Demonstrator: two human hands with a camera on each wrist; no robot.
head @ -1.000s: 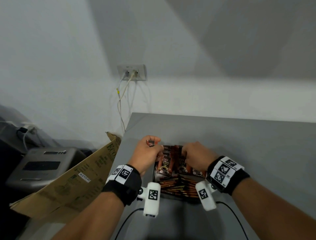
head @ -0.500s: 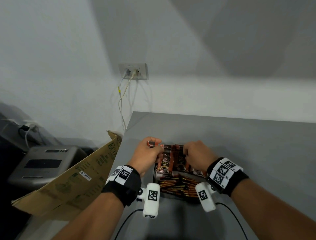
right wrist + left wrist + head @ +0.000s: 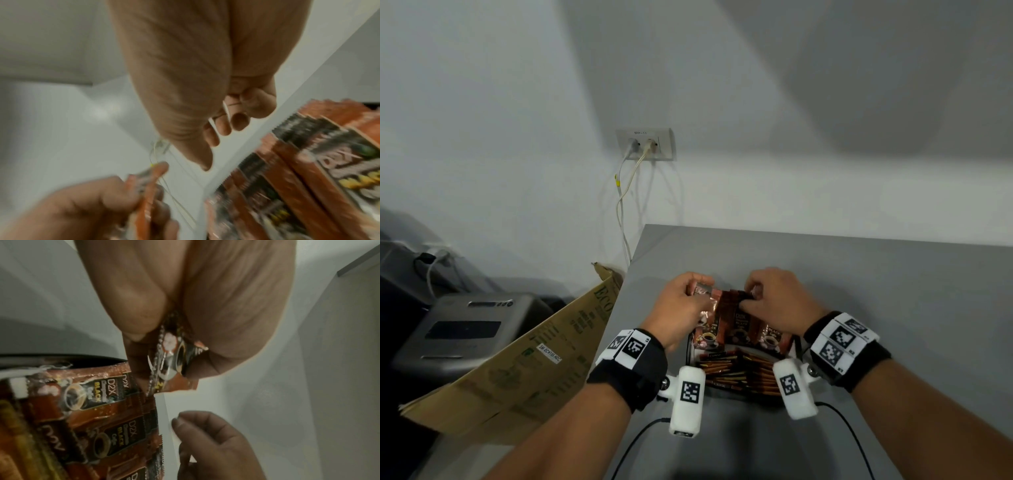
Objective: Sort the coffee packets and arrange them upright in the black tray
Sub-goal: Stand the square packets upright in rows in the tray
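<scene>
A black tray [image 3: 689, 354] sits on the grey table, near its left edge. Brown coffee packets [image 3: 739, 329] stand upright in its far half, and thin stick packets [image 3: 736, 375] lie flat in its near half. My left hand [image 3: 681, 305] pinches a few brown packets [image 3: 170, 356] by their tops, just above the tray's left end. My right hand [image 3: 768, 299] hovers over the upright row with fingers [image 3: 224, 128] curled and nothing between them. The upright packets [image 3: 308, 162] show blurred beside it.
The grey table [image 3: 859, 291] stretches to the right and far side. A tilted cardboard box [image 3: 534, 359] leans off the table's left edge beside a grey machine [image 3: 462, 329]. Cables hang from a wall socket [image 3: 645, 144]. Wrist-camera cables run toward me.
Both hands have drawn slightly closer together over the far row of packets. The left hand still holds its packets.
</scene>
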